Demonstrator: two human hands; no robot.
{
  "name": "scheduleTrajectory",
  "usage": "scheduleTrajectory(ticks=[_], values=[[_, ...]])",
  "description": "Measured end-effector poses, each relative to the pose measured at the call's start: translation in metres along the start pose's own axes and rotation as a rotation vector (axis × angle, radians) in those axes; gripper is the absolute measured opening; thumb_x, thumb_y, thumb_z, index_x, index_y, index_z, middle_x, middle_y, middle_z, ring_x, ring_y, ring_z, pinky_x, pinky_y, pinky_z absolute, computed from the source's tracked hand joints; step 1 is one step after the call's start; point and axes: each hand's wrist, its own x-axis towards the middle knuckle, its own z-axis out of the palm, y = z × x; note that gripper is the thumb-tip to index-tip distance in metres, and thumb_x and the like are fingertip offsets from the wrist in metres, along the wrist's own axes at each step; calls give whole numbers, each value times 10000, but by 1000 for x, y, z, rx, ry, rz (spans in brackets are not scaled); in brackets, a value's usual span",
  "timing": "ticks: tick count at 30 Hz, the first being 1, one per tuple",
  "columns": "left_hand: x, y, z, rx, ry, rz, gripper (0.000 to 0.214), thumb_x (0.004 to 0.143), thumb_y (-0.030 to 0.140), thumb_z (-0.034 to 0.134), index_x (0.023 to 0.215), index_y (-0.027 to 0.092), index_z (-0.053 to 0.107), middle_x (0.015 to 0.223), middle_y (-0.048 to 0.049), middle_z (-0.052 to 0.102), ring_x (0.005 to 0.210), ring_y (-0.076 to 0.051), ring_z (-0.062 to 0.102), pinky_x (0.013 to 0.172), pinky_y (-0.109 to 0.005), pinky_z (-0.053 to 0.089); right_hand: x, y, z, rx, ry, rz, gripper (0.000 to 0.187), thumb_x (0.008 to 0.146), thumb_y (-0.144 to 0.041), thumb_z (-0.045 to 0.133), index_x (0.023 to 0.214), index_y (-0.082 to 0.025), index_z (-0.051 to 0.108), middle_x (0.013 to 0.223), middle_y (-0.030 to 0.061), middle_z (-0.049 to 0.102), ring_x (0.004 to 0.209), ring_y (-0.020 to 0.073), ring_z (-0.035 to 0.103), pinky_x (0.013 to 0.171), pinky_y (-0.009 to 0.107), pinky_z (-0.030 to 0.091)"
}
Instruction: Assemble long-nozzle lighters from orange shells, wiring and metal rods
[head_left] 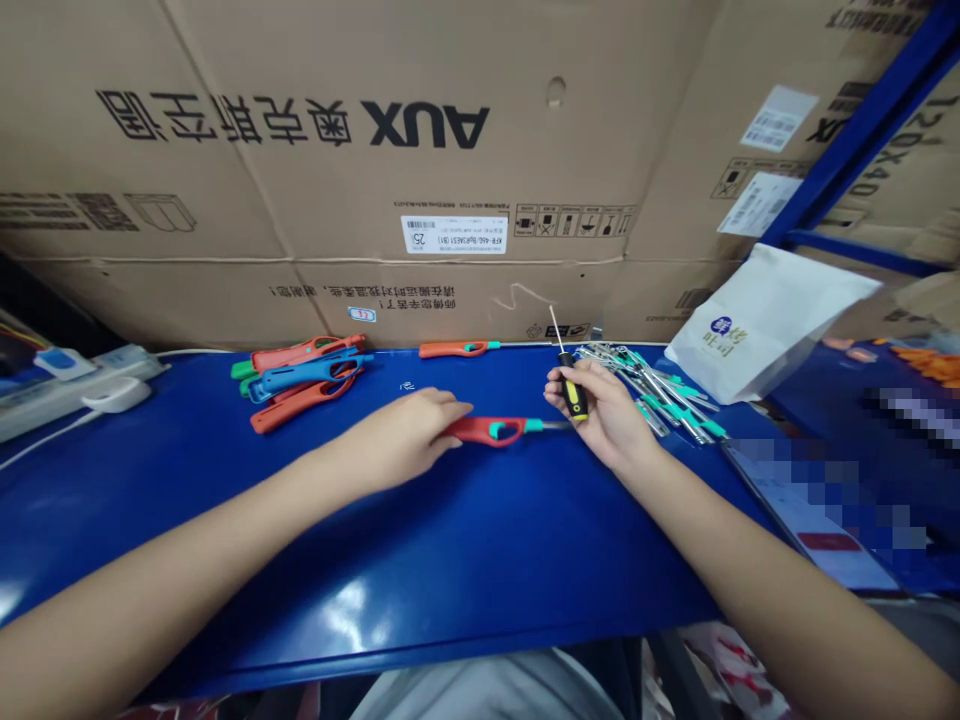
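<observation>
My left hand [409, 435] is closed around the handle end of a red long-necked lighter [491, 431] with a teal trigger and collar. The lighter's metal neck points right, its tip hidden by my right hand [600, 410]. That hand grips a black and yellow screwdriver [574, 388], its shaft pointing up and away. Behind them lies another lighter, orange-red [457, 349], along the table's back edge. At the left is a pile of red, blue and green lighter handles [307, 372]. Just right of my right hand lie several metal lighter necks with teal collars [675, 395].
Tiny screws [406, 386] lie on the blue table [450, 560]. A large cardboard sheet [337, 200] stands along the back. A white paper bag [757, 320] and a phone-like flat device [817, 530] are at the right; a power strip [97, 385] is at the left.
</observation>
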Motion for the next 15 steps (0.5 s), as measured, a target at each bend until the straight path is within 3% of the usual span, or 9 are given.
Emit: scheduleTrajectory(ticks=[3,8,15], values=[[11,-30,-17,25,49,-22,238,939,215,578,1134,167,707,1109,-115,719,1021,-261,674,916,-370,527,-2,1,0,1,6,-76,442,629,-223,867,880,-246,504,788,-42,742,656,119,703,636,238,611],[35,-75,-32,84,129,-77,276,932,248,543,1139,163,705,1104,-120,716,1021,-280,657,916,-405,523,0,7,0,-191,22,-167,501,671,-376,875,1007,-232,532,821,-25,746,627,124,687,602,247,558],[72,-114,-12,88,163,-65,225,943,213,604,1129,129,695,1144,-142,701,1118,-279,637,1022,-450,504,2,28,1,-250,-19,-65,452,648,-422,882,921,-174,620,787,8,733,616,111,641,584,249,523]])
